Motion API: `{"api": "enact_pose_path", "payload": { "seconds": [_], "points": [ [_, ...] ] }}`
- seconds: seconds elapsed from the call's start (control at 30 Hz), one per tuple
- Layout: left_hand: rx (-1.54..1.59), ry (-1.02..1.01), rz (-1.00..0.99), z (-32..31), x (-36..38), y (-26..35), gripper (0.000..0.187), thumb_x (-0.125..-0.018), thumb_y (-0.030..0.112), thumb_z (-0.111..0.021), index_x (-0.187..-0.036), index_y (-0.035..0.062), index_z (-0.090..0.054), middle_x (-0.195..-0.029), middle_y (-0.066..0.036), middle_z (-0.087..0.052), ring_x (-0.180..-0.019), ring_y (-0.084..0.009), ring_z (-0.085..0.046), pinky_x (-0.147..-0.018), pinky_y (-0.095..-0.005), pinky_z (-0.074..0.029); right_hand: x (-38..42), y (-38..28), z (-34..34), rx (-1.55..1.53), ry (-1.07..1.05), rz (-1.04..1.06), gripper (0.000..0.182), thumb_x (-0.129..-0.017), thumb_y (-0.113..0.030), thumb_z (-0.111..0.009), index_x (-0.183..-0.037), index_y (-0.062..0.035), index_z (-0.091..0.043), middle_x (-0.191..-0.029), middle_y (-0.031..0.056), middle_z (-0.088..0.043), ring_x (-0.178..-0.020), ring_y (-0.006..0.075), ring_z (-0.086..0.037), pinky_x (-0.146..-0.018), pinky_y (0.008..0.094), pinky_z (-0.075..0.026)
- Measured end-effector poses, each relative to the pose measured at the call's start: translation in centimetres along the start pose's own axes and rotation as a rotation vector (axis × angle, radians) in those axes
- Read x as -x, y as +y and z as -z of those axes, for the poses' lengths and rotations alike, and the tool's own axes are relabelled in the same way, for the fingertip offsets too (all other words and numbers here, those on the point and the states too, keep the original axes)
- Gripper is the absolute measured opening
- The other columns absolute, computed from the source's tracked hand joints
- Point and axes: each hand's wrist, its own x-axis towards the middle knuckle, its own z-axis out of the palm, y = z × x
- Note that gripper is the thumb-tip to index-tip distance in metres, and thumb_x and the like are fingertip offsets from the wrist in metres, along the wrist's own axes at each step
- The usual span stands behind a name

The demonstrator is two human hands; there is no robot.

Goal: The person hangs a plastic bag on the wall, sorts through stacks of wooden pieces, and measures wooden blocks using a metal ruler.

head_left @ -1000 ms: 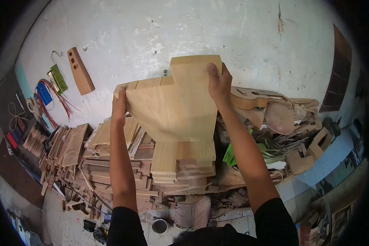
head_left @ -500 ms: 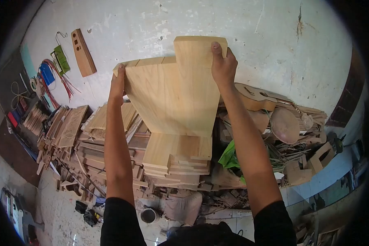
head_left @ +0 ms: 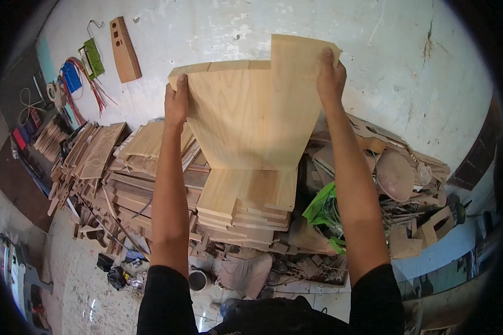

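A pale wooden panel (head_left: 240, 117), made of several boards side by side, is tilted up between my hands. One board at its right stands higher than the others. My left hand (head_left: 176, 100) grips the panel's upper left corner, thumb on the near face. Round the top right edge of the taller board, my right hand (head_left: 331, 78) is closed, its thumb also on the near face. Below, the panel's lower edge meets a stack of similar pale panels (head_left: 223, 192). The fingers behind the wood are mostly hidden.
Piled wood offcuts (head_left: 134, 195) lie left of the stack. To the right are a green plastic bag (head_left: 321, 204), a guitar body (head_left: 369, 137) and a round disc (head_left: 395, 176). A bucket (head_left: 200, 280) stands on the floor. A wooden template (head_left: 125, 51) hangs on the wall.
Both hands and the panel's top have moved up and right in view. The camera view has shifted too. My grip on the panel is the same.
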Motion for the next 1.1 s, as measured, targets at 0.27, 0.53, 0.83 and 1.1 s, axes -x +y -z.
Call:
{"api": "enact_pose_path", "payload": {
  "seconds": [0.27,0.53,0.83,1.1],
  "points": [
    [-0.006,0.065,-0.111,0.9,2.9,-0.1,0.047,-0.099,0.044,-0.052,-0.108,-0.0028,-0.053,-0.091,-0.006,-0.058,-0.083,-0.0130,-0.050,-0.076,-0.0295,-0.044,0.8,1.5,1.5,-0.143,-0.053,0.043,0.054,-0.097,-0.052,-0.048,-0.087,-0.0004,-0.060,-0.073,0.0022,-0.056,-0.069,0.0125,-0.050,-0.063,0.0305,-0.043],
    [0.038,0.108,-0.165,3.8,9.7,-2.2,0.037,-0.100,0.032,-0.047,-0.113,-0.0028,-0.053,-0.097,-0.010,-0.059,-0.090,-0.0173,-0.053,-0.083,-0.0325,-0.044,6.9,4.8,7.0,0.259,0.115,0.486,0.042,-0.097,-0.042,-0.049,-0.097,-0.0008,-0.060,-0.094,0.0082,-0.062,-0.086,0.0224,-0.057,-0.075,0.0388,-0.043],
    [-0.063,0.016,-0.342,9.1,27.6,-4.5,0.037,-0.091,0.034,-0.059,-0.112,0.0028,-0.054,-0.121,-0.019,-0.058,-0.108,-0.0258,-0.058,-0.099,-0.0392,-0.043,32.4,2.3,20.9,-0.952,-0.101,-0.340,0.059,-0.093,-0.050,-0.056,-0.122,0.0015,-0.055,-0.125,0.0181,-0.056,-0.115,0.0341,-0.053,-0.095,0.0469,-0.042],
    [0.014,-0.007,-0.191,12.1,38.9,-7.8,0.044,-0.092,0.038,-0.057,-0.118,0.0028,-0.050,-0.125,-0.020,-0.056,-0.114,-0.0276,-0.055,-0.101,-0.0409,-0.042,42.7,1.2,29.6,-0.215,-0.087,-0.769,0.061,-0.093,-0.051,-0.055,-0.123,0.0022,-0.054,-0.126,0.0190,-0.056,-0.115,0.0349,-0.053,-0.096,0.0474,-0.042]
  ]
}}
